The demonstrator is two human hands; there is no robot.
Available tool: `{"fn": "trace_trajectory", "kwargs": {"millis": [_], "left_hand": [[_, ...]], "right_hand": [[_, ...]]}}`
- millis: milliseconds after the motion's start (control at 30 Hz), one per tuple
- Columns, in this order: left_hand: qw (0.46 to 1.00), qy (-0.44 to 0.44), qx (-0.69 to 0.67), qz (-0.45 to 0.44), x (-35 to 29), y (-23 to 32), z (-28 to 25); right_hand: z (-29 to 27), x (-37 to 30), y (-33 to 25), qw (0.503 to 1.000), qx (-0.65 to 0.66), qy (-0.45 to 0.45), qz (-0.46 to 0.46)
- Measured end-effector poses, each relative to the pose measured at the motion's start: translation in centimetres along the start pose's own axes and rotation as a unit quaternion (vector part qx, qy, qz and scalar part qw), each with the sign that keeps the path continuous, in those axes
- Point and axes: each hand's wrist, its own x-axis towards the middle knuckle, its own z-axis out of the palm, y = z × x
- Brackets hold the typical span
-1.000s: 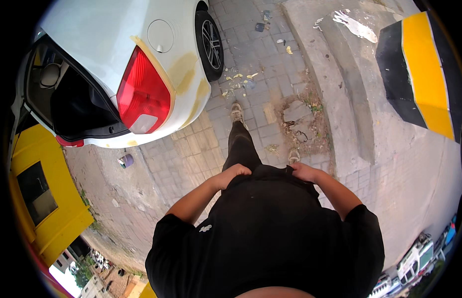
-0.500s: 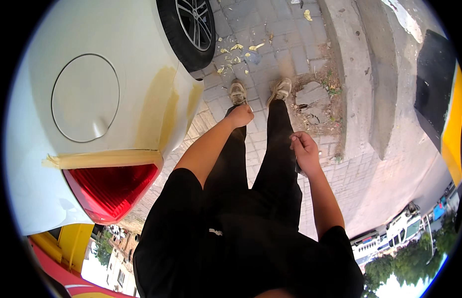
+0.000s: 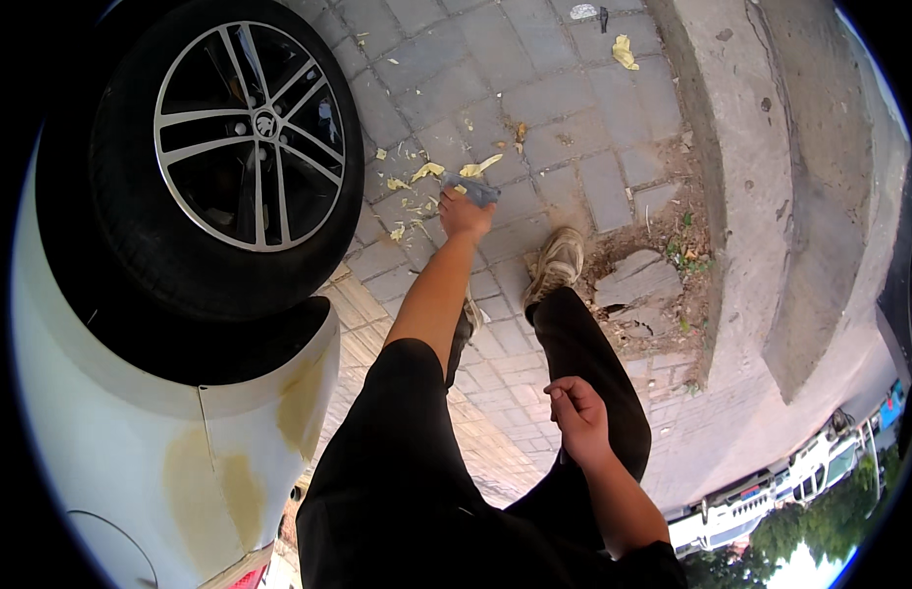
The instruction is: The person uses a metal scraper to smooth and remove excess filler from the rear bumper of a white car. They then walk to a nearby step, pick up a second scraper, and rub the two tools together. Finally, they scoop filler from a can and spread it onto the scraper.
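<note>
My left hand (image 3: 464,214) reaches down to the paving, its fingers closed over a small blue-grey piece (image 3: 483,191), perhaps a scrap of sheet or plastic. Its exact kind is not clear. Yellowish scraps (image 3: 428,172) lie beside it. My right hand (image 3: 580,420) hangs near my right thigh, thumb and fingertips pinched together. A sliver of something shows below that palm, too little to name. On the left stands a light-coloured car (image 3: 112,432) with yellowish-brown filler patches (image 3: 242,501) on its rear panel.
The car's wheel (image 3: 258,137) is close to my left arm. My shoe (image 3: 559,260) stands beside broken stone (image 3: 637,280) in a dirt patch. A concrete kerb (image 3: 740,196) runs along the right, with a white vehicle (image 3: 784,481) farther off.
I have bent forward and down toward the wheel. My left hand has gone from beside my leg to the blue-grey piece on the paving. My right hand stays pinched.
</note>
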Motion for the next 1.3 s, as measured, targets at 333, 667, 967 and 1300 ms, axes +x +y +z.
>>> {"fn": "trace_trajectory", "kwargs": {"millis": [333, 667, 967, 1300], "left_hand": [[0.999, -0.02, 0.038, -0.005, 0.8, -1.3, -1.3], [0.935, -0.194, -0.295, -0.02, -16.3, -3.2, -17.7], [0.718, -0.332, -0.6, -0.116, -37.1, 0.1, -36.2], [0.877, -0.357, -0.313, 0.068, -48.9, -7.2, -38.6]], "right_hand": [[-1.0, 1.0, -1.1, 0.993, 0.104, -0.001, 0.06], [4.8, -5.7, 0.6, 0.999, -0.034, -0.015, 0.032], [1.4, -15.7, -7.3, 0.997, 0.021, -0.055, 0.055], [1.0, -26.3, -2.8, 0.998, -0.016, -0.033, -0.059]]}}
